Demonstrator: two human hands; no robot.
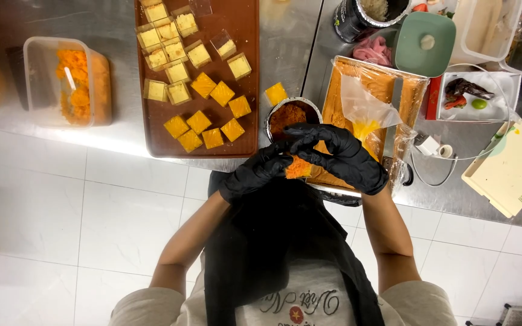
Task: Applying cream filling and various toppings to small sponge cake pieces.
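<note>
Small orange cake piece, coated in shredded orange topping, held above the counter edge. Only its lower part shows, fuzzy-textured and roughly cube-shaped. It sits just below a round metal tin filled with reddish-orange shreds.

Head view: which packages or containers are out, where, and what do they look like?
Clear lidded plastic tub, far left: orange shreds inside.
Small clear plastic cake boxes, brown tray's top: yellow squares.
Clear plastic bag, centre-right: over orange slab.
Dark round jar, top: pale contents.
</note>
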